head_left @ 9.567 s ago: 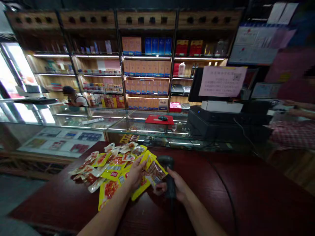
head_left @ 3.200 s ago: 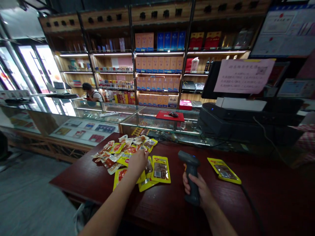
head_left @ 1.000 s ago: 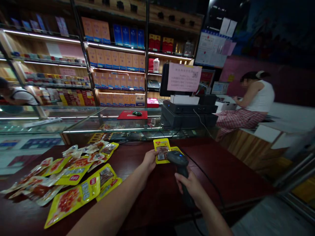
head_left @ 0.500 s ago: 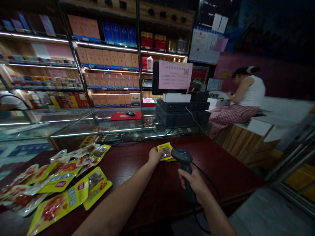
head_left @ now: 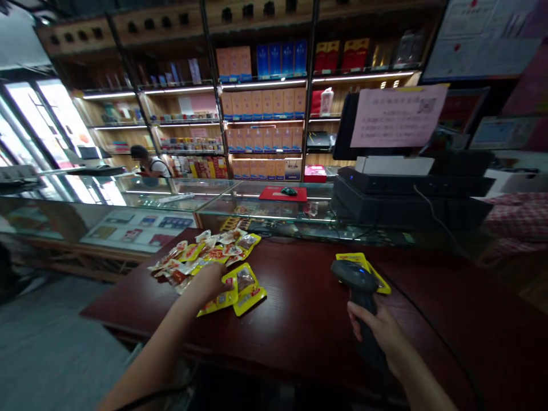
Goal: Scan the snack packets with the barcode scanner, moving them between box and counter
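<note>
Packets [head_left: 250,299] — yellow, label text [head_left: 222,298] apparently illegible

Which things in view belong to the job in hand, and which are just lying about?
Apparently in the job:
handheld scanner, in the right grip
snack packets, at the left grip
yellow packets, partly behind the scanner

Apparently just about:
mouse on red mat
pink notice
boxes on shelving

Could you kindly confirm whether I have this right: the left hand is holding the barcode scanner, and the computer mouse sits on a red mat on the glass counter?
Not quite: the head view shows the right hand holding the barcode scanner. The computer mouse does sit on a red mat on the glass counter.
</note>
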Action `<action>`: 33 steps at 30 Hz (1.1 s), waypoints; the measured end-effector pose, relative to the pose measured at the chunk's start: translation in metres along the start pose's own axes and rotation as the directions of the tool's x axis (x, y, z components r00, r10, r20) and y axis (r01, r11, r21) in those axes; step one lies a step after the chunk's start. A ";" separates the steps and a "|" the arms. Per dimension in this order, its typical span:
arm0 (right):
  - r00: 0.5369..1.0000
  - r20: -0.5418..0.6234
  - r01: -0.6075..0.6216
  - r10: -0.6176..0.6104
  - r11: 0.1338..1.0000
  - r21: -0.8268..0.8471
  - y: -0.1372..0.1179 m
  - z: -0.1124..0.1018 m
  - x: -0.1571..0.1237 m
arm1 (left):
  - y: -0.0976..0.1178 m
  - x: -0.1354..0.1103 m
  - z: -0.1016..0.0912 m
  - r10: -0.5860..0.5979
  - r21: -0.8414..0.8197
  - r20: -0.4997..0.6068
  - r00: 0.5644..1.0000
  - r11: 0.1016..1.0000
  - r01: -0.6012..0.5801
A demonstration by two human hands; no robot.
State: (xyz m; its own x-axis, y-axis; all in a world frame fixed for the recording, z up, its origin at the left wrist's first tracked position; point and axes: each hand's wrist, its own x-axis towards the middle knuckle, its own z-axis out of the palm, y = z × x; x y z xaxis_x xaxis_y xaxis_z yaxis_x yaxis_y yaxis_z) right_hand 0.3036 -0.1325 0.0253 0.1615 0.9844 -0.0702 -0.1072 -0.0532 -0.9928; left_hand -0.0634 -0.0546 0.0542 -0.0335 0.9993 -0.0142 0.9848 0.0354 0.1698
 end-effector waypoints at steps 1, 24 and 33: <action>1.000 0.028 -0.004 0.004 1.000 -0.004 0.000 0.008 0.001 | -0.018 -0.008 -0.001 -0.030 0.010 0.006 1.000 0.999 0.030; 0.912 0.410 -0.085 0.003 0.980 0.182 0.018 0.096 0.026 | -0.002 0.005 0.035 -0.207 -0.997 0.070 0.976 -0.025 0.066; 0.924 0.381 -0.022 0.045 0.998 -0.064 0.023 0.112 0.012 | 0.050 0.036 0.070 -0.018 -0.875 0.149 0.989 -0.468 0.124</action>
State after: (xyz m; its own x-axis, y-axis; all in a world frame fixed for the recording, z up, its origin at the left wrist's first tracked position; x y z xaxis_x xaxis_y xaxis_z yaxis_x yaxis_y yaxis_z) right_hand 0.1927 -0.1035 0.0122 -0.2289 0.9708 -0.0722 -0.0482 -0.0854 -0.9952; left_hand -0.0033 -0.0171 -0.0067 -0.0255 0.9861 -0.1643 -0.6140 0.1143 0.7810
